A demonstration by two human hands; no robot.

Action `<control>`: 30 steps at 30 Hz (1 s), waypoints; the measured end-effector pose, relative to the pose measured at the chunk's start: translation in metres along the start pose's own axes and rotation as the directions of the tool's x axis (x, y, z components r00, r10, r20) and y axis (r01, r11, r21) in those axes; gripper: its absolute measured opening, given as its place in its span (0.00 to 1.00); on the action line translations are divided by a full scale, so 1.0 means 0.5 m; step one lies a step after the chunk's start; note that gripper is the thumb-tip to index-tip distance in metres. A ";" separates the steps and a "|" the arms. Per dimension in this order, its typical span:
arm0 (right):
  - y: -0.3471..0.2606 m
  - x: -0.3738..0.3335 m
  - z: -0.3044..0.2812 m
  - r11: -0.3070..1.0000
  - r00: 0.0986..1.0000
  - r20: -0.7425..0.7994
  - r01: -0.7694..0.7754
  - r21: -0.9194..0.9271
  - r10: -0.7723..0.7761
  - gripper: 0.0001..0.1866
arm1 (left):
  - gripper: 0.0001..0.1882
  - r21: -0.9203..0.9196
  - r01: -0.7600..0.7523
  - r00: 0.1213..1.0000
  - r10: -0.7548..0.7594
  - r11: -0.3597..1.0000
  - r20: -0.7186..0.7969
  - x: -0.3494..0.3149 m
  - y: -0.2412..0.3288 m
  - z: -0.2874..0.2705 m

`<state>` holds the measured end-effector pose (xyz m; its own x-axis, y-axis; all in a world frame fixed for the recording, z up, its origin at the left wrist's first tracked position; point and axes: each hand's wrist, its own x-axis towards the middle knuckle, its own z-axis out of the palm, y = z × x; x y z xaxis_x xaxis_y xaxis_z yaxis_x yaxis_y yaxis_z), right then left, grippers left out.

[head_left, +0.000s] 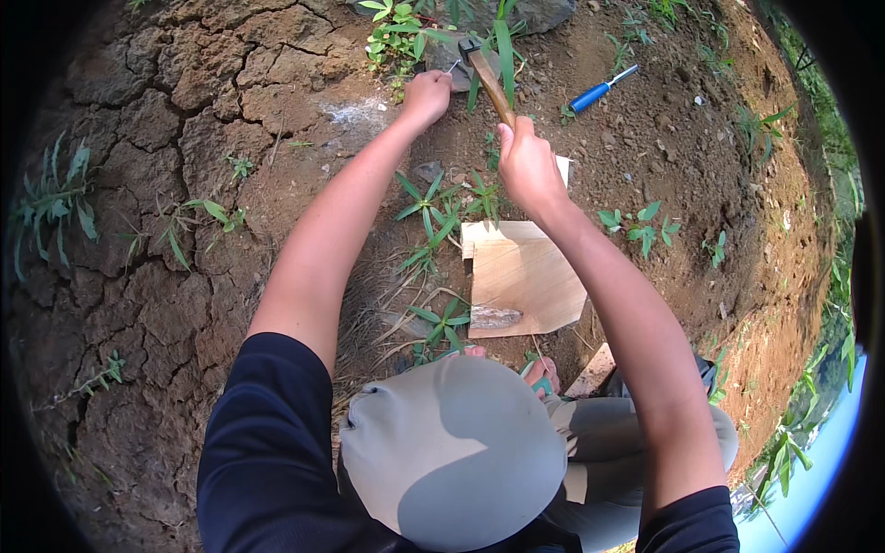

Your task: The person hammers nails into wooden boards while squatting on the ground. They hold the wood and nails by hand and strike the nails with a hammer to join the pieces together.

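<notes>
My right hand is closed round the wooden handle of a hammer. The dark hammer head is at the far end, over a grey stone. Further left, my left hand is closed in a pinch beside the stone. From its fingers sticks the tip of a thin metal nail, close to the hammer head but apart from it; the rest is hidden by the fingers. On the soil to the right lies a blue-handled screwdriver with a metal shaft.
Pale wooden boards lie stacked before my feet, the top one with a rough bark patch. Small green plants grow around them. Cracked dry earth spreads to the left. A larger rock sits at the far edge.
</notes>
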<state>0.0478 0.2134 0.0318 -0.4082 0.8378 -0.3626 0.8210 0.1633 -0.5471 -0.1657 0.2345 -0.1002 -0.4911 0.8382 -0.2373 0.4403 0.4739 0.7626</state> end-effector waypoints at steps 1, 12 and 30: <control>0.006 0.014 0.007 0.999 0.999 -0.030 -0.021 0.029 0.022 0.19 | 0.20 -0.038 0.042 0.999 -0.041 0.998 0.025 0.016 0.002 0.005; 0.053 0.054 0.052 0.989 0.997 -0.072 0.006 0.151 0.005 0.20 | 0.20 -0.260 0.143 0.984 -0.110 0.955 0.137 0.014 0.024 0.037; 0.054 0.059 0.068 0.966 0.984 -0.175 0.082 0.245 -0.039 0.17 | 0.13 -0.399 0.256 0.961 -0.188 0.880 0.203 0.005 0.022 0.030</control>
<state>0.0445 0.2246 -0.0195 -0.3639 0.9090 -0.2034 0.6616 0.0985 -0.7433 -0.1507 0.2460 -0.1015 -0.4023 0.7712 -0.4933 -0.0382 0.5242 0.8508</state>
